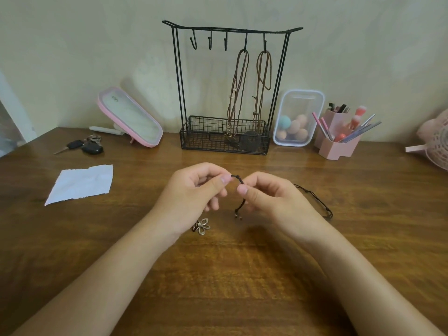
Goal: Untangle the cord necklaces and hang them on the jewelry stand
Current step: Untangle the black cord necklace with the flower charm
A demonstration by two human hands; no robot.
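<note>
Wooden table (242, 282): jewelry stand (224, 148), mirror (131, 117), keys (83, 146), paper (81, 184), flower pendant (203, 226), brush holder (335, 147).

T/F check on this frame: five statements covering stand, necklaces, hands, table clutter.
1. Two brown cord necklaces hang on the black wire jewelry stand. True.
2. Every hook on the stand is taken. False: the three left hooks are bare.
3. The left hand and the right hand both pinch the thin black cord. True.
4. The flower-shaped metal pendant lies in the stand's basket. False: it lies on the wooden table, below the left hand.
5. The black car keys lie right of the stand. False: they lie left of it, near the pink-framed mirror.
</note>
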